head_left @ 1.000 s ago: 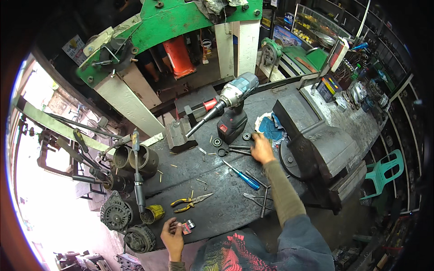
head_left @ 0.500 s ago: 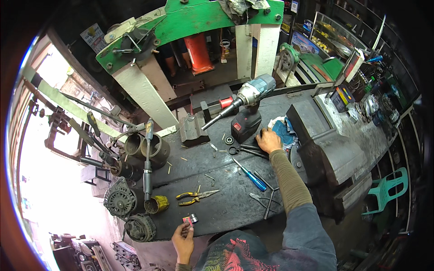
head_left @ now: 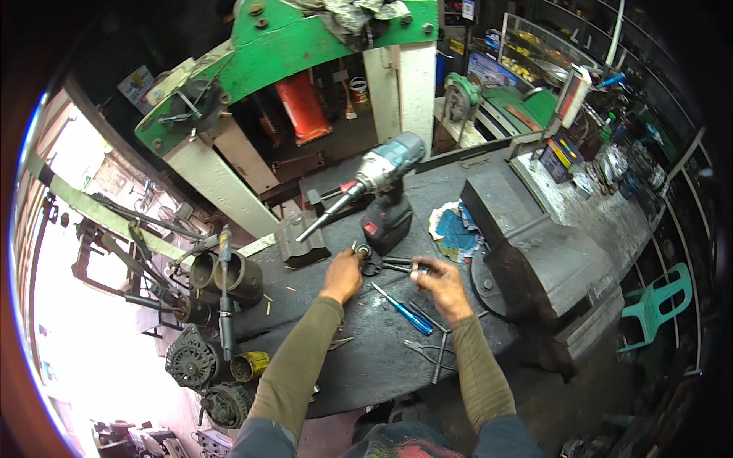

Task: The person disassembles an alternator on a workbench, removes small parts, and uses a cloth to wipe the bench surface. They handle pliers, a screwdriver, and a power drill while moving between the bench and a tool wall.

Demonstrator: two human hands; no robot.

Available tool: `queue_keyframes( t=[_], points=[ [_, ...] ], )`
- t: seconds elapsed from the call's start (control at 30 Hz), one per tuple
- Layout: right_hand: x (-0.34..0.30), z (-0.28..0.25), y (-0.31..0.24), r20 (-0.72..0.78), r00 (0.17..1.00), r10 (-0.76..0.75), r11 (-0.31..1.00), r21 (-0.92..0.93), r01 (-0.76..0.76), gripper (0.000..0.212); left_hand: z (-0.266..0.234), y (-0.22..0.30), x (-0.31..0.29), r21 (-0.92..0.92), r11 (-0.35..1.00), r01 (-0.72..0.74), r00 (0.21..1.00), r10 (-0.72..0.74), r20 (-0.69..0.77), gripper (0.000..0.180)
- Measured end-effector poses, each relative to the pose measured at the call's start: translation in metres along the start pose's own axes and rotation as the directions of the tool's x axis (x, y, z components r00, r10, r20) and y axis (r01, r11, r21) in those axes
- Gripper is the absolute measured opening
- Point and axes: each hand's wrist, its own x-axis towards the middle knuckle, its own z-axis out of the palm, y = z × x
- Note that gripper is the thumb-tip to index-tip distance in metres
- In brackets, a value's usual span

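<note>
My left hand reaches across the black workbench, its fingertips closed at a small ring-shaped bearing. Beside the bearing lies a dark tool with a round head and two black handles. My right hand hovers by the handle ends, fingers curled together in a pinch; what they hold is blurred. A blue screwdriver lies between my forearms, near pliers and a metal T-shaped tool. A cordless impact wrench stands upright on its battery just beyond the bearing.
A large bench vise fills the right side, with a blue and white rag beside it. At left stand metal cylinders, a yellow can and alternators. A green press frame rises behind the bench.
My left hand has left the small red packet at the near edge and moved forward to the bearing. My right hand has drawn back from beside the rag. The view has shifted.
</note>
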Motion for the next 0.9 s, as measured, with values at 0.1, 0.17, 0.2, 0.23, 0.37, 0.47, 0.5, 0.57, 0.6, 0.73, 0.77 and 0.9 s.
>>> queue_keyframes(
  t=[0.1, 0.17, 0.2, 0.23, 0.37, 0.47, 0.5, 0.57, 0.6, 0.73, 0.77, 0.9],
  points=[
    [-0.054, -0.002, -0.015, 0.084, 0.996, 0.035, 0.963, 0.264, -0.056, 0.042, 0.017, -0.006, 0.023, 0.058, 0.998, 0.011, 0.999, -0.014, 0.041, 0.045],
    [-0.078, -0.003, -0.024, 0.071, 0.996, 0.052, 0.957, 0.281, -0.070, 0.043, 0.023, -0.009, 0.028, 0.030, 0.999, 0.032, 0.999, -0.032, 0.001, 0.041],
    [-0.088, -0.003, -0.028, 0.070, 0.995, 0.074, 0.959, 0.270, -0.090, 0.045, 0.025, -0.010, 0.028, 0.006, 0.999, 0.036, 0.999, -0.036, -0.031, 0.040],
    [-0.096, -0.003, -0.032, 0.090, 0.995, 0.050, 0.954, 0.289, -0.074, 0.048, 0.026, -0.011, 0.028, -0.039, 0.999, 0.028, 0.997, -0.031, -0.067, 0.037],
    [-0.126, -0.003, -0.043, 0.009, 1.000, -0.005, 0.983, 0.181, 0.004, 0.045, 0.037, -0.016, 0.028, 0.021, 0.997, 0.068, 0.982, -0.063, -0.177, 0.028],
    [-0.154, -0.008, -0.048, -0.046, 0.996, -0.076, 0.992, 0.100, 0.080, 0.037, 0.043, -0.018, 0.026, 0.181, 0.982, 0.049, 0.977, -0.009, -0.214, 0.027],
    [-0.165, -0.012, -0.049, -0.044, 0.991, -0.126, 0.992, 0.003, 0.126, 0.036, 0.042, -0.017, 0.022, 0.238, 0.970, 0.048, 0.971, 0.011, -0.240, 0.026],
    [-0.186, -0.020, -0.052, -0.023, 0.974, -0.227, 0.961, -0.169, 0.220, 0.035, 0.039, -0.006, -0.002, -0.023, 0.978, 0.206, 0.931, -0.203, -0.303, 0.028],
    [-0.199, -0.027, -0.055, -0.041, 0.973, -0.229, 0.930, -0.306, 0.206, 0.035, 0.034, 0.005, -0.018, -0.228, 0.927, 0.297, 0.895, -0.353, -0.272, 0.030],
    [-0.252, -0.047, -0.054, -0.065, 0.944, -0.324, 0.793, -0.562, 0.234, 0.040, 0.031, 0.083, -0.150, -0.862, 0.333, 0.383, 0.867, -0.452, 0.210, 0.032],
    [-0.267, -0.050, -0.052, -0.038, 0.937, -0.346, 0.756, -0.604, 0.254, 0.039, 0.036, 0.109, -0.190, -0.882, 0.212, 0.421, 0.884, -0.311, 0.348, 0.027],
    [-0.327, -0.055, -0.035, 0.149, 0.925, -0.349, 0.589, -0.733, 0.340, 0.038, 0.085, 0.215, -0.311, -0.779, -0.456, 0.431, 0.861, -0.051, 0.506, 0.021]
  ],
)
